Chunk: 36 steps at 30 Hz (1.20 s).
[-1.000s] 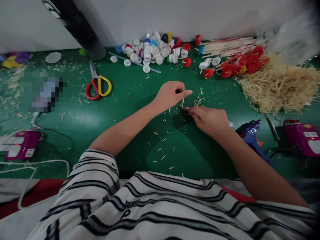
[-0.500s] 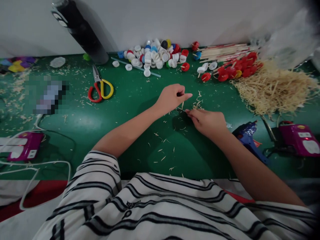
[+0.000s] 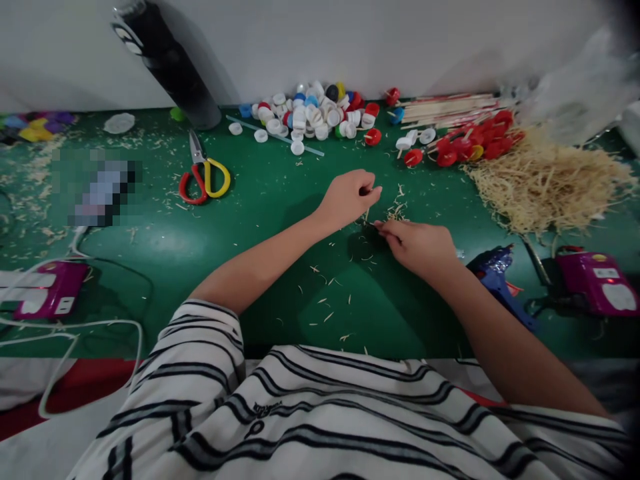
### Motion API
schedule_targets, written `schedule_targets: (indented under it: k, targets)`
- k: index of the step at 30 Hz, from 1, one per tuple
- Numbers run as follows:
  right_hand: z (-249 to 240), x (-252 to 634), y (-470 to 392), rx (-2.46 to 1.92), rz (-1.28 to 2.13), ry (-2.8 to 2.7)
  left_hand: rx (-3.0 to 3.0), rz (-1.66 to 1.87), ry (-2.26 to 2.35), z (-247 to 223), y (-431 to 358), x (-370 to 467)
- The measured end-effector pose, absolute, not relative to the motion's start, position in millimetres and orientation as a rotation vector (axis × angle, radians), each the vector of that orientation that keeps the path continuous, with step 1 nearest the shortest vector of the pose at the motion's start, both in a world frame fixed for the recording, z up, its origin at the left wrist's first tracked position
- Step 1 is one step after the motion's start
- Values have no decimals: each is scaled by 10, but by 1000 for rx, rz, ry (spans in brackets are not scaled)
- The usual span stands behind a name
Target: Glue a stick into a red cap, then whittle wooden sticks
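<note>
Over the middle of the green table, my left hand (image 3: 350, 195) is closed, thumb against bent fingers. The end of a thin pale wooden stick (image 3: 367, 215) pokes out below it. Just to the lower right, my right hand (image 3: 421, 248) pinches something small and thin between thumb and forefinger; it is too small to make out. The fingertips of both hands are close together but apart. Pale wood shavings (image 3: 399, 212) lie beyond my right fingers, and more loose slivers (image 3: 329, 316) are scattered on the table nearer my body.
Scissors (image 3: 206, 180) and a black bottle (image 3: 183, 83) are at left. Bottle caps (image 3: 313, 115) pile up by the wall. Red caps on sticks (image 3: 465, 143), wooden sticks (image 3: 450, 109) and a straw-like shavings heap (image 3: 550, 180) are at right, with a blue glue gun (image 3: 500, 280) near my right forearm.
The view has shifted slightly. My left thumb tip has drawn in a little; both hands keep nearly the same place and grip.
</note>
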State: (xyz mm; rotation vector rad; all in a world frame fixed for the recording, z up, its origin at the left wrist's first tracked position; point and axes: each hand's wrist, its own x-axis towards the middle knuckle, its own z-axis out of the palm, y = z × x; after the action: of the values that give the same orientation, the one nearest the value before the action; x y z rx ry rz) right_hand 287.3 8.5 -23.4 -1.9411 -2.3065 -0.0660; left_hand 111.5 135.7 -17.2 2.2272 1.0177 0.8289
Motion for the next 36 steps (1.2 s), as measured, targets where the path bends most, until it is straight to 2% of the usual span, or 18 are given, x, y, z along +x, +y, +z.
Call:
schedule_targets:
  k: [5, 17, 29, 36]
  targets:
    - [-221, 2859, 102, -1904, -107, -2254, 2229, 839, 1000, -183, 1348, 1126]
    - [-146, 2969, 116, -1959, 113, -2337, 2328, 826, 983, -208, 1366, 1117]
    - [-106, 3021, 157, -2032, 132, -2337, 2368, 876, 940, -263, 1394, 1112]
    - [-33, 3159, 159, -2047, 192, -2175, 2376, 807, 924, -204, 1387, 1069]
